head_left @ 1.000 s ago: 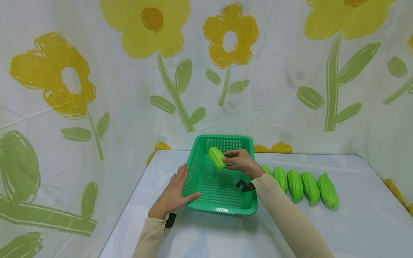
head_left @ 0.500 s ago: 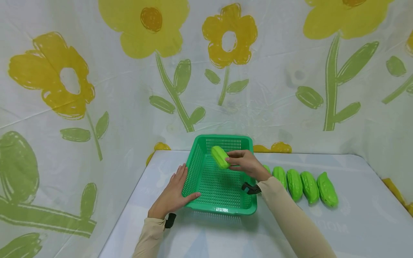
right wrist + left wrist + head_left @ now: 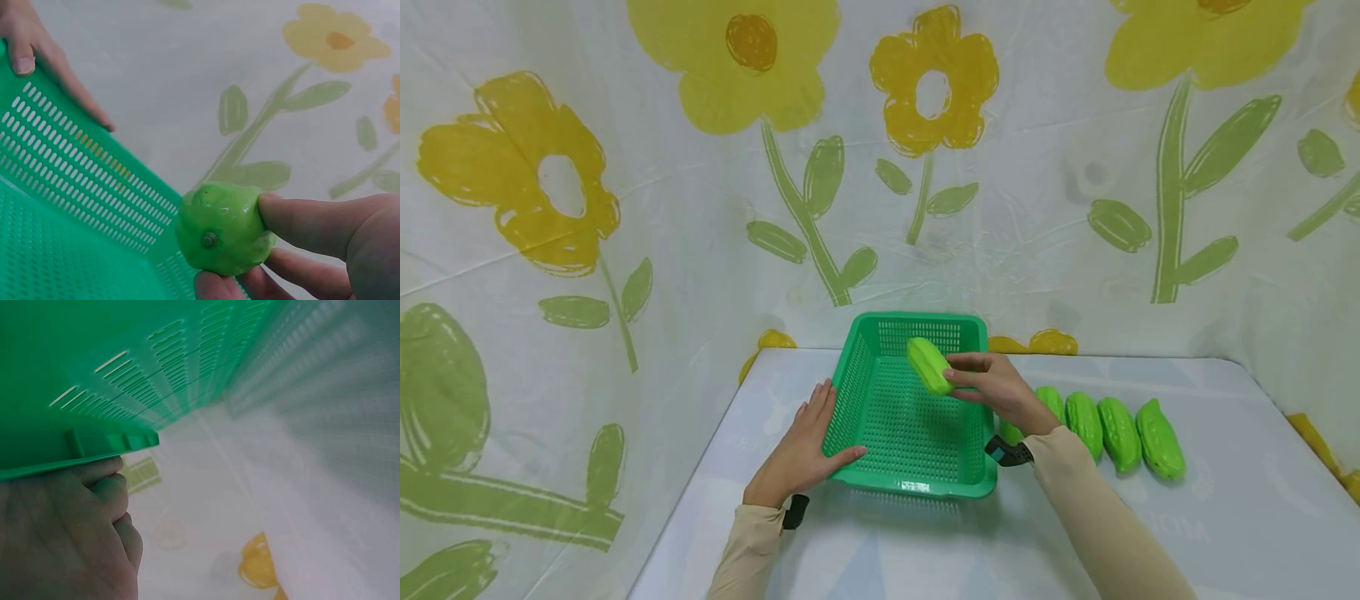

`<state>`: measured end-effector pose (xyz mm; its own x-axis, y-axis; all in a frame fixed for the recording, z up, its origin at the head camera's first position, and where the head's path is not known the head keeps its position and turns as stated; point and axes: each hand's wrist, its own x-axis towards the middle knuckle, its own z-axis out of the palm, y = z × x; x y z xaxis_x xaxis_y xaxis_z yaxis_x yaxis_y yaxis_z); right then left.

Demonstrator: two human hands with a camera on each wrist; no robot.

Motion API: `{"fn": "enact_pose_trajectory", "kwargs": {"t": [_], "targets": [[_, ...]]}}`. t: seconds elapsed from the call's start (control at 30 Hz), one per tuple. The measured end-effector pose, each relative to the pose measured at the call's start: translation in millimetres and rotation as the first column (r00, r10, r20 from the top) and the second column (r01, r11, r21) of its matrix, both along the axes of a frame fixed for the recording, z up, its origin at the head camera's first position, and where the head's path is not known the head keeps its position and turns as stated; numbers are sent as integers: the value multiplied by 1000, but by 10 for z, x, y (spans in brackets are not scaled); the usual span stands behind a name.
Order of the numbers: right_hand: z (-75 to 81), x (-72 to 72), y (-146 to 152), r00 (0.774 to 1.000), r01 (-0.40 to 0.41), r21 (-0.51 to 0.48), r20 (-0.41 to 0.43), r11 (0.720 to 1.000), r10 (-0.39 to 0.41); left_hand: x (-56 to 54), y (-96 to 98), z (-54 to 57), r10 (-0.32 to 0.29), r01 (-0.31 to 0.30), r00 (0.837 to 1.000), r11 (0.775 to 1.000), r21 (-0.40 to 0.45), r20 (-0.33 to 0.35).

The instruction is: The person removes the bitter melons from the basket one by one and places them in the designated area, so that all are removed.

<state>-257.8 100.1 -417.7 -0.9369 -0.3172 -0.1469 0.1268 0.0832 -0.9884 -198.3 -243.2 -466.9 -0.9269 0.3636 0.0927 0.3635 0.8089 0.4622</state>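
Note:
My right hand (image 3: 996, 387) pinches a light green bitter melon (image 3: 929, 367) between thumb and fingers, raised over the right part of a green plastic basket (image 3: 917, 487). The right wrist view shows the melon's stem end (image 3: 209, 239) facing the camera, with the thumb on one side and fingertips underneath. My left hand (image 3: 801, 454) holds the basket's left side near its front corner. Its thumb lies over the rim and its fingers stretch along the outer wall; in the left wrist view these fingers (image 3: 112, 497) sit just below the rim.
Several more bitter melons (image 3: 1122, 435) lie in a row on the white table (image 3: 1232, 483) right of the basket, the nearest partly hidden by my right wrist. A flower-printed cloth (image 3: 1037, 275) hangs behind and at the sides. Both wrists wear black straps (image 3: 1007, 452).
My right hand has moved right with the bitter melon, from the middle of the basket toward its right wall. The left hand and the basket have stayed in place.

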Motion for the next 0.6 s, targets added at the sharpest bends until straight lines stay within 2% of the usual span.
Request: {"fn": "enact_pose_trajectory", "kwargs": {"t": [0.6], "targets": [[-13, 241, 353, 998, 56, 11, -35, 998, -55, -2, 2, -4, -4, 4, 1000, 1000, 0, -2]]}}
